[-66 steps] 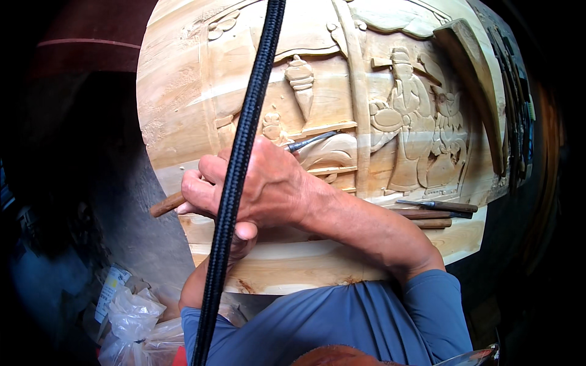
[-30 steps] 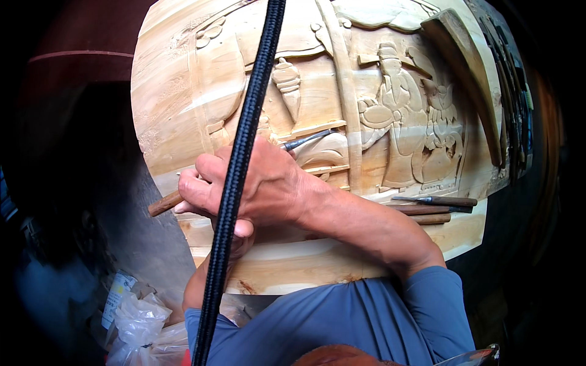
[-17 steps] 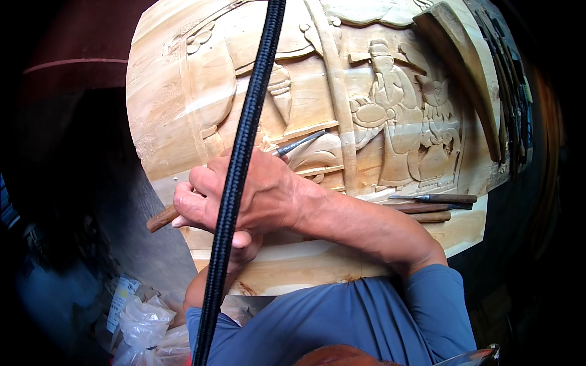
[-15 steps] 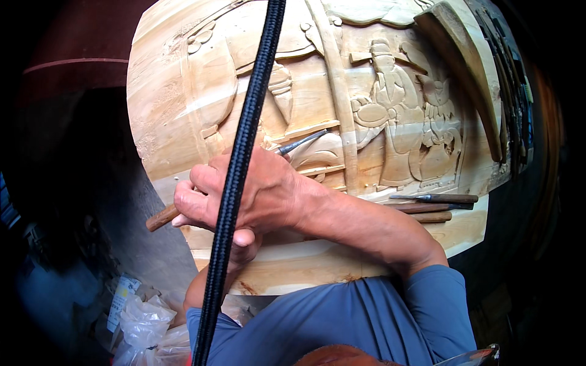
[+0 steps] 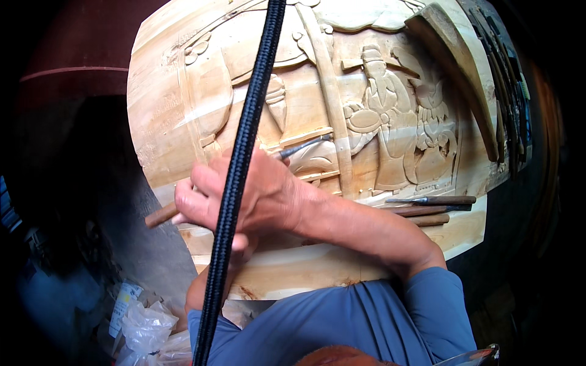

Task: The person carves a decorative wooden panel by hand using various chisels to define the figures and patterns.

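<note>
My right hand (image 5: 259, 195) is wrapped round a chisel, whose wooden handle (image 5: 159, 215) sticks out at the left and whose metal blade (image 5: 308, 143) rests on the carved pale wooden panel (image 5: 390, 143), beside a narrow raised ledge. Beneath my right hand lies my left hand (image 5: 242, 244), mostly hidden, with part of its thumb showing near a black braided cord that crosses the view; I cannot tell what it holds. Several chisels (image 5: 452, 200) lie on the panel to the right of my right forearm. The panel carries relief figures and curved borders.
A long, dark, curved wooden piece (image 5: 461, 70) lies across the panel's upper right. Beyond it is a row of dark tools (image 5: 513, 91). The cord (image 5: 244, 140) runs from top to bottom. At lower left are plastic bags (image 5: 146, 332) and a white printed item (image 5: 125, 305).
The panel appears shifted leftward in the view. My hands have moved only slightly left, and the chisel blade sits a little left in the picture, still against the carving with the same grip.
</note>
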`<state>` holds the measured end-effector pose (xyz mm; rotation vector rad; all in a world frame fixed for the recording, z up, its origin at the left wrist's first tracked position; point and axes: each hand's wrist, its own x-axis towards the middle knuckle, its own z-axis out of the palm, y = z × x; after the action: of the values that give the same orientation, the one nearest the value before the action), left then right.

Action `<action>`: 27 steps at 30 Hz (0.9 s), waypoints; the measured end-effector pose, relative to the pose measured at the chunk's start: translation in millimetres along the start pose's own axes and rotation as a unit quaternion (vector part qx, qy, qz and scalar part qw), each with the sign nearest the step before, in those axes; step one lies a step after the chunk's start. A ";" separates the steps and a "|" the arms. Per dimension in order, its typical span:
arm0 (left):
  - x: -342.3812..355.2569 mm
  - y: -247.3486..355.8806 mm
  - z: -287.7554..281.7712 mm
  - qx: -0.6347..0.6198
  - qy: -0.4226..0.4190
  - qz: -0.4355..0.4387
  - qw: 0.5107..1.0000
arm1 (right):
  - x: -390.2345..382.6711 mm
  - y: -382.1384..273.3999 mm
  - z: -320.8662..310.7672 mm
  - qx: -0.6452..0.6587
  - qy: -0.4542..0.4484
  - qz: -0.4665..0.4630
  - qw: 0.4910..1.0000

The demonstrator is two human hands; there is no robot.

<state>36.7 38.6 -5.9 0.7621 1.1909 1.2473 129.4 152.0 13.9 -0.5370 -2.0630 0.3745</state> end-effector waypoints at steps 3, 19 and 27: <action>2.7 -6.9 -7.3 0.000 -0.005 0.017 1.000 | 3.0 -15.1 -5.2 0.014 -0.015 -0.032 0.999; -4.0 -16.4 -27.4 -0.037 -0.019 0.020 0.999 | -6.4 -24.5 15.4 0.070 -0.072 -0.016 0.995; -5.2 -17.0 -25.4 -0.037 -0.028 0.019 0.999 | 1.8 -21.9 9.5 0.084 -0.158 -0.010 0.984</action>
<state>18.1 25.9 -27.1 0.7640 1.0836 1.2855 115.4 133.6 20.5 -0.3715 -2.3107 0.6507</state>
